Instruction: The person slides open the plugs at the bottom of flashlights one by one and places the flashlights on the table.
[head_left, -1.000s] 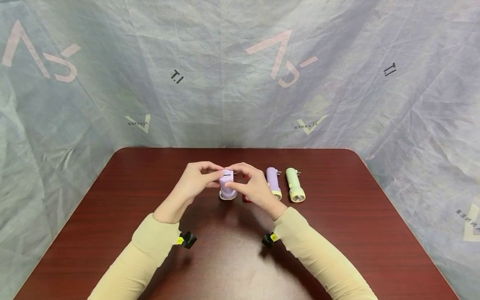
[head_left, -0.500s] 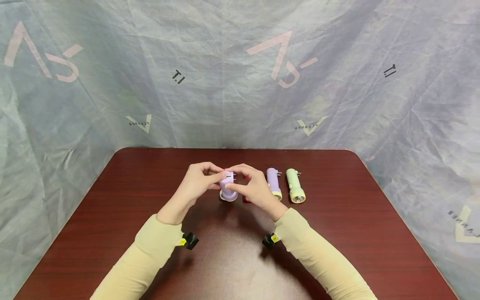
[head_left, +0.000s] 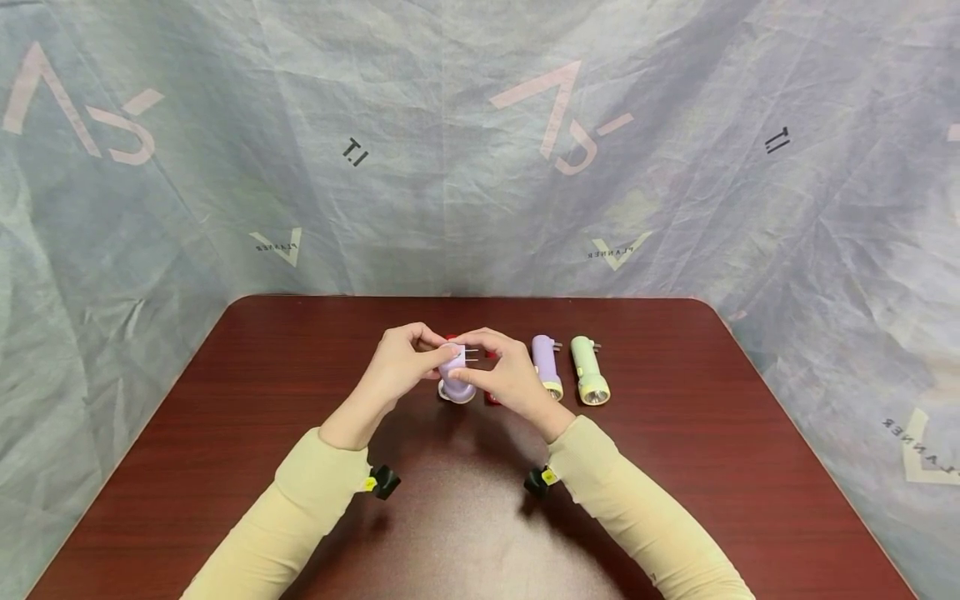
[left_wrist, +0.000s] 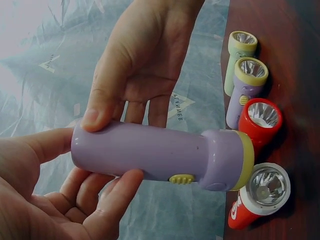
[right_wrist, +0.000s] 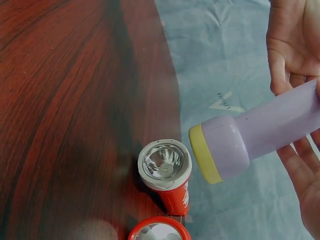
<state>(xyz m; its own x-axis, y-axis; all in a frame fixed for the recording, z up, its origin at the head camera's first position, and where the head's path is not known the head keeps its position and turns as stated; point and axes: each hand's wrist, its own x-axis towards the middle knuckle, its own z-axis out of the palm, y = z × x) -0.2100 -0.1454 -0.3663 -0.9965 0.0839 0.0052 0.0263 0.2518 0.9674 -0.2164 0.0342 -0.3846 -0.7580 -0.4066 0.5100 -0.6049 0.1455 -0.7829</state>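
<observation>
Both hands hold a purple flashlight (head_left: 453,375) up off the table, its yellow-rimmed head lower than its tail. My left hand (head_left: 405,362) pinches the tail end, thumb across it. From the other side, my right hand (head_left: 506,371) grips the body with its thumb and fingers. Two metal plug prongs (head_left: 472,356) stick out to the right of the tail in the head view. In the left wrist view a yellow switch (left_wrist: 181,179) shows on the body, close to the head. The right wrist view shows the smooth purple body and yellow rim (right_wrist: 205,154).
On the dark red table (head_left: 675,467) stand a red-and-white flashlight (left_wrist: 265,190) and a red one (left_wrist: 261,120), mostly hidden behind the hands in the head view. Farther right are another purple flashlight (head_left: 546,362) and a pale green one (head_left: 588,371). Grey cloth (head_left: 450,167) hangs behind.
The flashlight has turned between the fingers, so that its two prongs, barely seen at first, now point plainly to the right. The left hand has shifted slightly right; the right hand is nearly still.
</observation>
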